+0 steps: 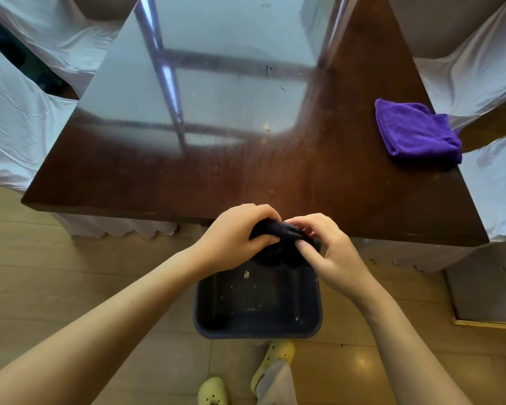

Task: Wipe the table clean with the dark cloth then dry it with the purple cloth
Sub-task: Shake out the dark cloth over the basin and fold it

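A dark cloth point(278, 244) is bunched between both hands, just off the near edge of the glossy brown table point(187, 171). My left hand point(234, 238) grips its left end with the fingers curled over it. My right hand point(330, 249) pinches its right end with thumb and fingers. The cloth hangs over a dark blue bin point(257, 302) on the floor. A folded purple cloth point(415, 131) lies on the table's right edge, far from both hands.
Crumbs and specks dot the tabletop. Chairs in white covers point(15, 118) stand along the left and right point(485, 68) sides. The bin holds a few scraps. Feet in yellow clogs point(275, 363) stand on the wooden floor behind the bin.
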The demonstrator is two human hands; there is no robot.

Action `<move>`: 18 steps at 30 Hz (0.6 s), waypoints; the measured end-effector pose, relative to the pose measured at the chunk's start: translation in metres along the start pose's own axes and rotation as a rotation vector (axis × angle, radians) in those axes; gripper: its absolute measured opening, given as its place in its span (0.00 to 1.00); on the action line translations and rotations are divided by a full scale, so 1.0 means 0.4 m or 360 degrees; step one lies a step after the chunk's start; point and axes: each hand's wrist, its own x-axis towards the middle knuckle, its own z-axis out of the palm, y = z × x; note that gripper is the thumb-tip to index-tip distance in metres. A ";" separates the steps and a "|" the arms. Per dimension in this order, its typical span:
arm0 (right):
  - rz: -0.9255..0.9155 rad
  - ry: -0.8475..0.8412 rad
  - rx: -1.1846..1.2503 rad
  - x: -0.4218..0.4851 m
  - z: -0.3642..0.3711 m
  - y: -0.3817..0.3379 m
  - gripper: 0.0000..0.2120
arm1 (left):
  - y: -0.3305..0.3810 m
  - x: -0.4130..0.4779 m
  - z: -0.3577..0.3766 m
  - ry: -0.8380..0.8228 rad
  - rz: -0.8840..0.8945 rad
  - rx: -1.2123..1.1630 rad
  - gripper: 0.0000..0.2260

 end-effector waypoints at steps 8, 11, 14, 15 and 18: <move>0.0077 0.0105 0.0072 0.030 -0.088 -0.035 0.09 | 0.066 0.075 -0.071 0.0056 -0.0046 -0.0018 0.08; 0.0049 0.0231 0.0162 0.047 -0.147 -0.058 0.10 | 0.091 0.123 -0.106 0.0085 -0.0019 0.0017 0.09; 0.0063 0.0344 0.0111 0.062 -0.225 -0.060 0.12 | 0.131 0.191 -0.109 0.0042 0.0012 0.0106 0.11; 0.0080 0.0372 0.0077 0.066 -0.257 -0.056 0.13 | 0.149 0.219 -0.101 0.0041 0.0018 0.0140 0.11; 0.0160 0.0434 -0.0050 0.071 -0.365 -0.028 0.13 | 0.207 0.317 -0.053 0.0084 0.0064 0.0228 0.09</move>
